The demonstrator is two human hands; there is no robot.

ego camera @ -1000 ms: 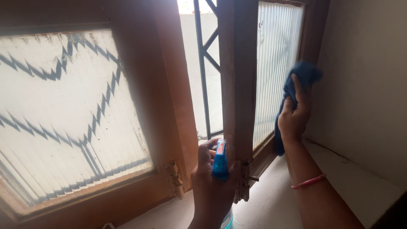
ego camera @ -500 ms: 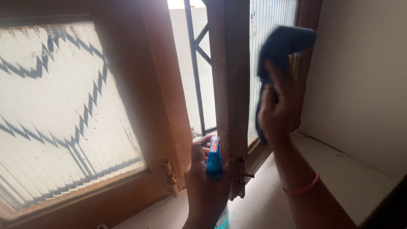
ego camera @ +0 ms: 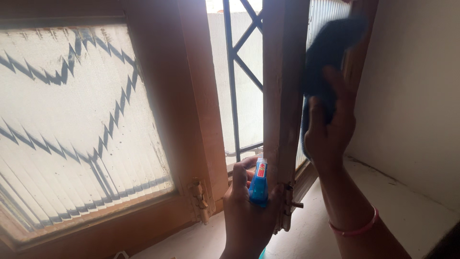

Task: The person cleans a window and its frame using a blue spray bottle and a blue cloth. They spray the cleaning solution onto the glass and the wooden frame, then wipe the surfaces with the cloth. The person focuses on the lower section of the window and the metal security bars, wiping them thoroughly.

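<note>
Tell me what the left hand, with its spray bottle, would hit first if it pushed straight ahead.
Probably the wooden edge of the open window sash: the left hand holds the blue spray bottle right beside it. Depth is unclear.

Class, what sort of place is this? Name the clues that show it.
Probably a room in a home, at a window: wooden window frame, ribbed frosted glass pane, metal grille outside, and a pale sill.

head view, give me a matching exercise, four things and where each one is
Things:
1 spray bottle
2 dark blue cloth
3 pink bangle
4 hinge

Places:
a on the right wrist
b in the left hand
c bottom corner of the closed window frame
d pressed to the ribbed glass by the right hand

Pairs: 1-b, 2-d, 3-a, 4-c
</note>
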